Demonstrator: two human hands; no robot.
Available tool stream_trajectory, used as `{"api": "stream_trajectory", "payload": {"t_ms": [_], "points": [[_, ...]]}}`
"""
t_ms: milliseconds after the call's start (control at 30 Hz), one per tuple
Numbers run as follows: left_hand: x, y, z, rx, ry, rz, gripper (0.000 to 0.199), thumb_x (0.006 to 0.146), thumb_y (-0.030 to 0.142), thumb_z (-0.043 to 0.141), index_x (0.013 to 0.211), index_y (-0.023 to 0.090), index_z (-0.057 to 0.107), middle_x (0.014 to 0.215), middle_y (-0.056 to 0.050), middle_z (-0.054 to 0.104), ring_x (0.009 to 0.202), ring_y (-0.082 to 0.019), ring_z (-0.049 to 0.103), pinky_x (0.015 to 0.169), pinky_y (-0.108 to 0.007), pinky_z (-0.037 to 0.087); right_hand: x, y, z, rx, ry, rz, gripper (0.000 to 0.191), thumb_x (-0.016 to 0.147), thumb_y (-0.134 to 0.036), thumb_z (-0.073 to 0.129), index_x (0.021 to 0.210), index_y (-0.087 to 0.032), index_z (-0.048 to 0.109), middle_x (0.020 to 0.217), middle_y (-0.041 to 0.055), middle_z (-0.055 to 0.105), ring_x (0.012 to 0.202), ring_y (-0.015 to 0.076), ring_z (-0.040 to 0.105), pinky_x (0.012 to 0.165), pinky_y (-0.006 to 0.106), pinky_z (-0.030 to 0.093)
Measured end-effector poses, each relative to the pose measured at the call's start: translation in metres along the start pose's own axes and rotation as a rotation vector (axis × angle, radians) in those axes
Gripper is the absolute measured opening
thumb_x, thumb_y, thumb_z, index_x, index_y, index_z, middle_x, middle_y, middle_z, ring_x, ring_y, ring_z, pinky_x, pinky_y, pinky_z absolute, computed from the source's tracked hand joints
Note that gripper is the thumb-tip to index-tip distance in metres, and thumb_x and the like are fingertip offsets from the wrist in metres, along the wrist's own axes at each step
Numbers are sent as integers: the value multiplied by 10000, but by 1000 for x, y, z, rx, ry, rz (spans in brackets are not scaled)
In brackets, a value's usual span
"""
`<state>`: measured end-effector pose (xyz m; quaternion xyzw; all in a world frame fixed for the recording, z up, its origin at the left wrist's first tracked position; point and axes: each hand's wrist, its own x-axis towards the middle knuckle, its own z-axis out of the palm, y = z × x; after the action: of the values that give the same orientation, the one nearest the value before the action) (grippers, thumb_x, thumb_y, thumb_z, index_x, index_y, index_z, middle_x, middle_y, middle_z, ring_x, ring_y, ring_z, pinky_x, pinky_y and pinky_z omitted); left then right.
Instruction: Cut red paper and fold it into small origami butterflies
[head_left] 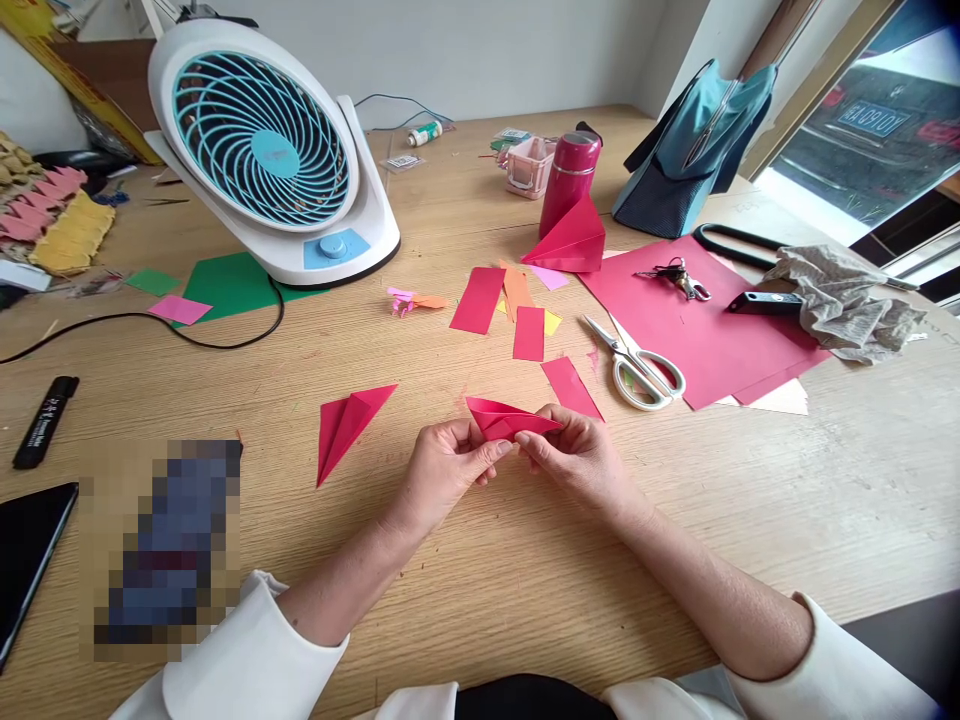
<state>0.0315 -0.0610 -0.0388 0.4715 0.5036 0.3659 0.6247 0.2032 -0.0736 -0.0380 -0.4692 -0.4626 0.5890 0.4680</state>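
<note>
- The step in hand appears to be shaping a small folded paper piece (501,420), red and held up above the table (420,620) between both hands.
- The left hand (448,462) pinches the piece at its left end and lower edge, thumb in front; the right hand (574,462) is closed on its right end, thumb along the lower edge.
- The two thumbs nearly meet below the middle of the piece, and its upper edge bows open like a shallow pocket.
- A second folded piece (349,430), pointed and creased, lies on the table beyond the left forearm, apart from the hands.
- Flat red strips (478,300) and the white-handled scissors (649,378) lie farther off, out of either hand's grasp.
- As a judgement, the next move calls for a light pinch at both ends, layers kept lined up, and steady thumb pressure along the crease; squeezing hard could crumple the open pocket.
- Whether the folds underneath are fully pressed, I cannot tell; the fingers cover them.
</note>
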Motion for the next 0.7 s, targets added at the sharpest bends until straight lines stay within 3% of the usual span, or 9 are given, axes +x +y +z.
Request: {"api": "stream_trajectory", "payload": {"t_ms": [300,533,700], "points": [[1,12,-6,93,-99,10,360,687,410,818,908,141,725,735,-17,645,633,-114,531,463,-195,484,1,2,-5,20,-17,5,373,697,-466,848,703,-183,606,561,-28,595,484,89,483,462,221,353],[4,5,-10,172,-68,42,320,718,423,781,722,134,642,638,12,563,564,-87,469,470,-198,456,1,4,-6,-4,-26,-3,371,717,-472,832,698,-180,604,547,-34,578,480,85,477,461,219,348],[3,3,-8,166,-31,110,322,732,411,763,662,144,598,589,26,544,526,-75,472,484,-196,439,2,0,-2,26,-51,-11,373,696,-500,836,730,-180,647,599,-21,613,510,95,517,499,232,432]]}}
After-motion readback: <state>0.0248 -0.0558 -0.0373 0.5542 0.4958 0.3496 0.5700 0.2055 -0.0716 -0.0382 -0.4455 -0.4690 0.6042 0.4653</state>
